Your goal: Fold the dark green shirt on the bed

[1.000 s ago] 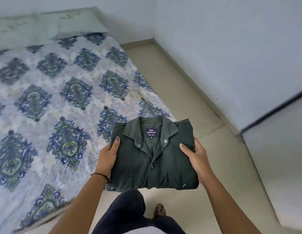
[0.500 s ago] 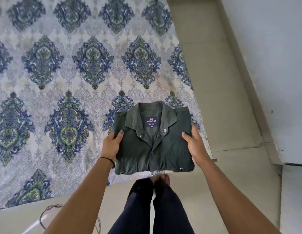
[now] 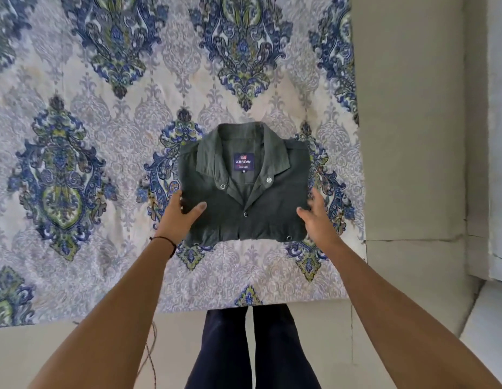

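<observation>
The dark green shirt is folded into a neat rectangle, collar and blue label facing up, and sits low over the patterned bedsheet near the bed's front edge. My left hand grips the shirt's left edge, thumb on top and fingers curled at the side. At the right edge is my right hand, blurred. Its thumb touches the top of the shirt and its fingers are spread beside the edge. I cannot tell whether the shirt rests fully on the bed.
The bed's front edge runs across the lower frame, with my dark-trousered legs standing against it. Beige floor lies to the right of the bed, and a thin cord lies on the floor at lower left.
The folded shirt has gone from in front of my body, beside the bed, forward and down onto the bedsheet. My right fingers have come out from under it and spread.
</observation>
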